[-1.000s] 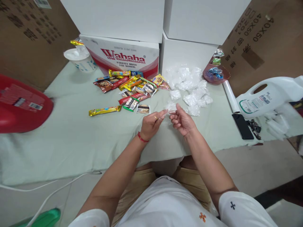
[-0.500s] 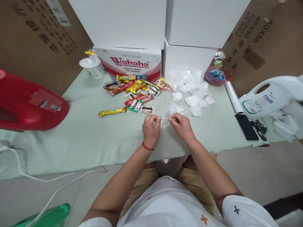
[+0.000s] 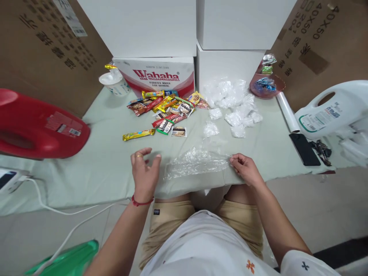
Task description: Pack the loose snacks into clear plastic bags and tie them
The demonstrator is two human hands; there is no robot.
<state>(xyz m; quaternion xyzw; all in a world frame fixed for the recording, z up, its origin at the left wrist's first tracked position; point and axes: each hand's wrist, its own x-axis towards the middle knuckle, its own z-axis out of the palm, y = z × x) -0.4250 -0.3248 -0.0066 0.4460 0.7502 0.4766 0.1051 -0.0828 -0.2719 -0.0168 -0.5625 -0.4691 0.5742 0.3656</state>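
A clear plastic bag (image 3: 195, 165) lies stretched sideways over the front of the cloth-covered table (image 3: 112, 168). My right hand (image 3: 244, 168) pinches its right end between thumb and fingers. Off the bag's left end, my left hand (image 3: 145, 170) is apart from it, thumb and fingers spread with nothing between them. Beyond the hands lies a pile of wrapped snacks (image 3: 169, 109) in yellow, red and green. A single yellow snack bar (image 3: 138, 134) and a small snack packet (image 3: 179, 132) sit at its near side. Folded clear bags (image 3: 235, 99) are heaped to the right.
A red jug (image 3: 57, 126) stands left, a white detergent bottle (image 3: 330, 111) right. Near the bottle are a white roll (image 3: 287, 113), a phone (image 3: 304, 149) and keys (image 3: 321, 151). A paper cup (image 3: 115, 84), a pink bowl (image 3: 266, 90) and a Wahaha carton (image 3: 161, 76) are at the back.
My hands have moved apart, left hand leftward and right hand rightward. The bunched bag is now spread out between them. My left hand has let go of it.
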